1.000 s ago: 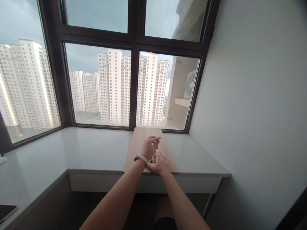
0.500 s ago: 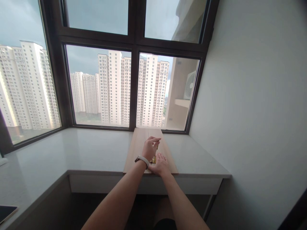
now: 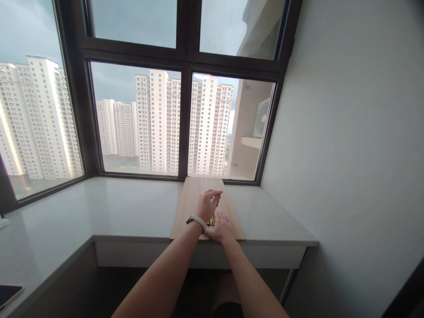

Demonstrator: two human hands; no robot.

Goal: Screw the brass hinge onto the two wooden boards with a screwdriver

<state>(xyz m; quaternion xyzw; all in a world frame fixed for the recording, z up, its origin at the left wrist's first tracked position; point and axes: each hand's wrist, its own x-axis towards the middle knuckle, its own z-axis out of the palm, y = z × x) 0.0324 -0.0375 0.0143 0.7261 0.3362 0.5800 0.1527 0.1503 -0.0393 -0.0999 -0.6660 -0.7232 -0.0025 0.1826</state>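
A pale wooden board (image 3: 192, 194) lies lengthwise on the white counter, a thin seam or line running along it. On its near half sits a small shiny brass-coloured metal piece (image 3: 212, 222), partly covered by my hands; it looks like a hinge. My left hand (image 3: 208, 205), with a light-banded watch at the wrist, is raised over the piece. Its fingers are pinched round a slim, dark and gold screwdriver-like tool (image 3: 217, 201), mostly hidden. My right hand (image 3: 224, 227) rests on the board, fingers stretched out flat beside the brass piece, thumb near its close edge.
The white counter (image 3: 139, 207) runs along dark-framed windows and turns toward me at the left. A plain wall (image 3: 341, 132) rises at the right. A dark flat device (image 3: 9, 293) lies at the lower left. My knee is below the counter.
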